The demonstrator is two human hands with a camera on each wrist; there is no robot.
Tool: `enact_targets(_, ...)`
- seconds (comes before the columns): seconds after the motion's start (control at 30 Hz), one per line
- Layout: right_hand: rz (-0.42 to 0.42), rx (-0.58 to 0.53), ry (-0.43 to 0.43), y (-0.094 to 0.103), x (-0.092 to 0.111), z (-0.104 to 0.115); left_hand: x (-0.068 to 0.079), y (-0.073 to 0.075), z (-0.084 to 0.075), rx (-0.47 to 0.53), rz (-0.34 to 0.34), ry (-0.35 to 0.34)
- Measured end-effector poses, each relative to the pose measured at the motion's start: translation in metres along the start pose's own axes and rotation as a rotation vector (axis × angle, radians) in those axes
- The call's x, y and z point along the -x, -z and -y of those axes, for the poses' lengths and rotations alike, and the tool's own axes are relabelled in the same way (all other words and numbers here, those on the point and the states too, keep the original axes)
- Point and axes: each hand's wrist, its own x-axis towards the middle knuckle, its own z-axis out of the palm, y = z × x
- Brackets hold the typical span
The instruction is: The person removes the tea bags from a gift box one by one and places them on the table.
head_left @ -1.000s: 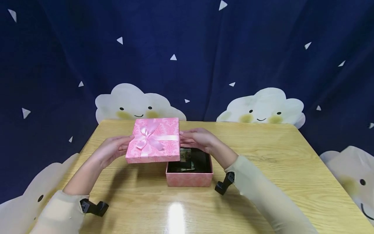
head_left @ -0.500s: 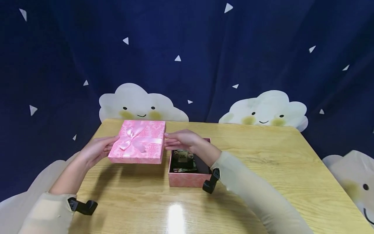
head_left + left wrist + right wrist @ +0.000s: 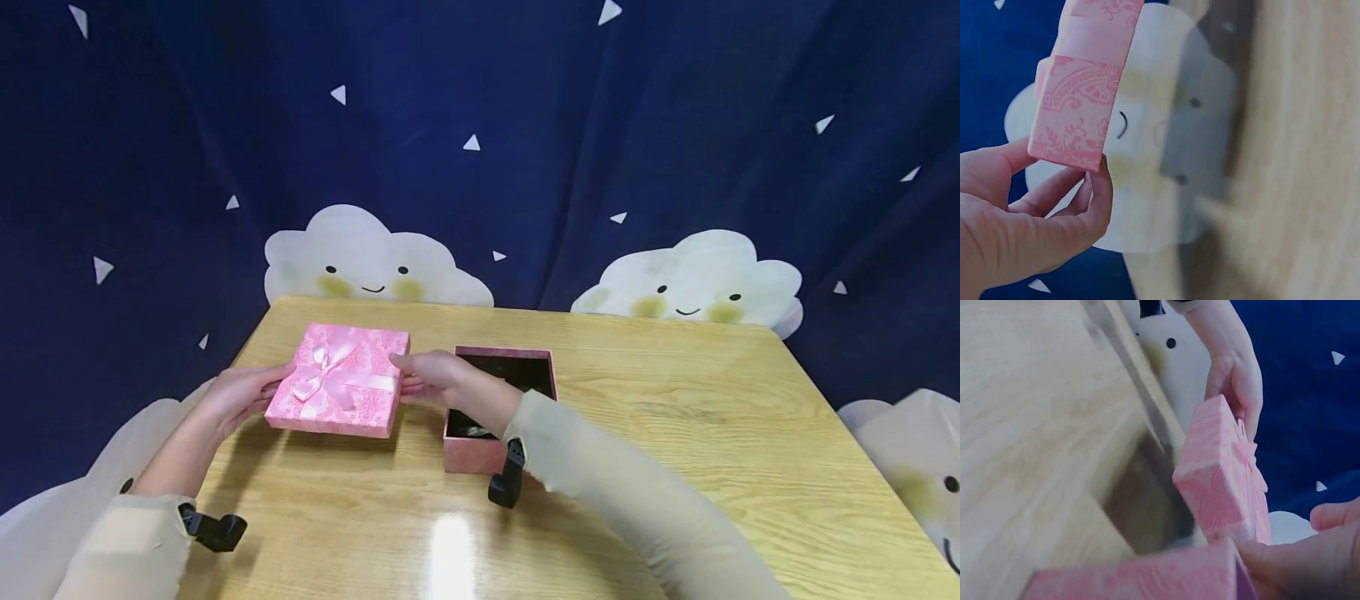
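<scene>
A pink patterned box lid (image 3: 333, 379) with a satin ribbon and bow is held level over the left part of the table, its shadow on the wood beneath. My left hand (image 3: 238, 395) pinches its left edge, thumb on top and fingers below, as the left wrist view shows on the lid's side (image 3: 1075, 112). At the opposite edge my right hand (image 3: 435, 375) grips the lid with thumb above and fingers under. To the right stands the pink box base (image 3: 472, 456) with a dark interior, uncovered; my right forearm crosses over it and hides part of the contents.
The wooden table (image 3: 675, 433) extends to the right of the box base. Behind it hangs a dark blue curtain (image 3: 420, 75) with white triangles and smiling clouds. A black wrist camera (image 3: 506, 475) on the right sleeve hangs close in front of the box base.
Both hands have carried the lid leftward and down toward the table, off the box base. The base has come into fuller view, with the right forearm now across it.
</scene>
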Motion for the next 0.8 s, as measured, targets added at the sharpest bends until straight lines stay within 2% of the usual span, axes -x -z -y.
enact_targets(0.17,-0.050,-0.057,-0.039,-0.010,-0.011,-0.006,-0.009,-0.002,0.011,0.000,-0.003,0.004)
enact_targets(0.37,-0.070,-0.139,-0.063,-0.023,-0.015,-0.011,-0.016,-0.008,0.024,-0.065,-0.070,0.041)
enact_targets(0.57,-0.101,-0.143,-0.096,-0.030,-0.022,-0.020,-0.018,-0.011,0.033,-0.168,-0.122,0.063)
enact_targets(0.8,-0.124,-0.128,-0.115,-0.031,-0.027,-0.027,-0.014,-0.013,0.035,-0.193,-0.110,-0.009)
